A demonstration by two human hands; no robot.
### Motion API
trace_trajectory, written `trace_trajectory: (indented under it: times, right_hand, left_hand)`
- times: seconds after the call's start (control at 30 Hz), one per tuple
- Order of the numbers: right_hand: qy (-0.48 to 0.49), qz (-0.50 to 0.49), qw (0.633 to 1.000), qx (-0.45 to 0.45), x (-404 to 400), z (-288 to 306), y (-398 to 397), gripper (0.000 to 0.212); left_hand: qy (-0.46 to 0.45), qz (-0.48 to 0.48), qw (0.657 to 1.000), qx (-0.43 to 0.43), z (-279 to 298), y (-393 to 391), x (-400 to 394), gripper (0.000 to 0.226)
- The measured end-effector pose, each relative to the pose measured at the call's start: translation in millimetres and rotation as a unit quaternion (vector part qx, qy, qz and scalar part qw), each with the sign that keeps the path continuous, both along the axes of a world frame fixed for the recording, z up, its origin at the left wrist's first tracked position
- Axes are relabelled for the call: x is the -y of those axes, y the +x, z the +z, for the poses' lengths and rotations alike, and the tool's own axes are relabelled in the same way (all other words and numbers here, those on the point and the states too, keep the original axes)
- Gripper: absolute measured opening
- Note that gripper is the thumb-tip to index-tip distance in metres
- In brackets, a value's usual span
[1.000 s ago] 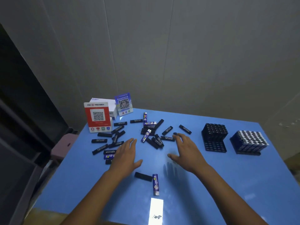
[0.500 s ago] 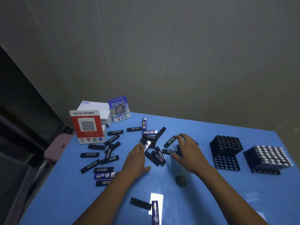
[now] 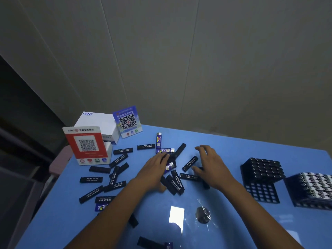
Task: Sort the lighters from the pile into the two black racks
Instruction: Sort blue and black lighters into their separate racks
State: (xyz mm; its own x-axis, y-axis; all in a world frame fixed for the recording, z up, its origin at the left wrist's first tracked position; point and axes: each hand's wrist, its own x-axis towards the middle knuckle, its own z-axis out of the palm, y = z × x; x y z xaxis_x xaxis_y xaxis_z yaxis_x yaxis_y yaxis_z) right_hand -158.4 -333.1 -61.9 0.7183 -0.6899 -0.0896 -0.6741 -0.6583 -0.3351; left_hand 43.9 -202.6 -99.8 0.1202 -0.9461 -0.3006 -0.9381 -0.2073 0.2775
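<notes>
Both hands are down in the middle of the lighter pile (image 3: pixel 172 169) on the blue bench (image 3: pixel 233 227), which makes sense since that's where the lighters bunch up thickest. The left hand (image 3: pixel 154 170) lies flat, fingers straight, its grip spread out and resting on a purple lighter (image 3: pixel 169 166) and the black ones beside it, looks like it's pinning or raking them, not picking one up. The right hand (image 3: pixel 210 165) is spread too, fingers a bit bent over a black lighter (image 3: pixel 190 163), grip apart, holding nothing I can see.

The two racks sit off to the right: the nearer-to-centre black rack (image 3: pixel 262 178) has dark lighters in its far rows and bare slots in front, and the right rack (image 3: pixel 312 189) looks packed with silver-topped ones. So the sorting is probably by colour.

Compared with half a second ago, both hands have reached further into the pile, and the view has shifted closer.
</notes>
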Motion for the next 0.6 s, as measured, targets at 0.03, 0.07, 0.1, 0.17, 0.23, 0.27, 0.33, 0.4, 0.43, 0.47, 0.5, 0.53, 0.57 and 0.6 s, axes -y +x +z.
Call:
trace_trajectory:
  times: [0.03,0.07,0.1,0.17,0.23,0.27,0.33,0.4,0.43,0.47,0.5,0.53,0.57,0.6]
  right_hand:
    - [0.002,0.0,1.0,0.002,2,-2,0,0.067]
    - [0.004,-0.001,1.0,0.004,3,-4,0,0.067]
    - [0.006,-0.002,1.0,0.005,4,-5,-1,0.066]
    - [0.007,-0.002,1.0,0.006,6,-8,-1,0.065]
    - [0.007,-0.001,1.0,0.009,7,-11,-3,0.063]
    - [0.007,-0.001,1.0,0.01,7,-11,-4,0.063]
    - [0.006,-0.002,1.0,0.012,8,-12,-6,0.062]
    - [0.008,-0.004,1.0,0.012,9,-12,-7,0.063]
    - [0.008,-0.005,1.0,0.012,9,-11,-9,0.063]
    - [0.009,-0.006,1.0,0.012,9,-11,-10,0.063]
    - [0.009,-0.007,1.0,0.013,8,-11,-11,0.063]
    - [0.008,-0.007,1.0,0.014,9,-10,-12,0.063]
    - [0.007,-0.007,1.0,0.014,8,-10,-12,0.063]
    - [0.006,-0.007,1.0,0.014,8,-10,-13,0.063]
  left_hand:
    - [0.003,-0.008,1.0,0.008,1,0,5,0.127]
    - [0.002,-0.017,1.0,0.016,3,0,9,0.126]
    - [0.002,-0.024,0.999,0.022,4,-1,12,0.124]
    - [-0.001,-0.038,0.999,0.031,5,-6,17,0.122]
    - [-0.002,-0.053,0.998,0.03,4,-11,21,0.12]
    - [-0.002,-0.059,0.998,0.026,3,-13,22,0.12]
    - [-0.002,-0.063,0.998,0.02,3,-15,23,0.118]
    - [-0.002,-0.062,0.998,0.026,1,-15,22,0.116]
    - [0.0,-0.061,0.998,0.034,-1,-16,20,0.114]
    - [0.0,-0.061,0.997,0.042,-3,-17,18,0.111]
    - [-0.002,-0.06,0.997,0.05,-4,-19,17,0.107]
    - [-0.006,-0.057,0.997,0.057,-6,-21,16,0.101]
    - [-0.009,-0.054,0.997,0.063,-7,-22,16,0.095]
    - [-0.011,-0.051,0.996,0.067,-8,-24,16,0.089]
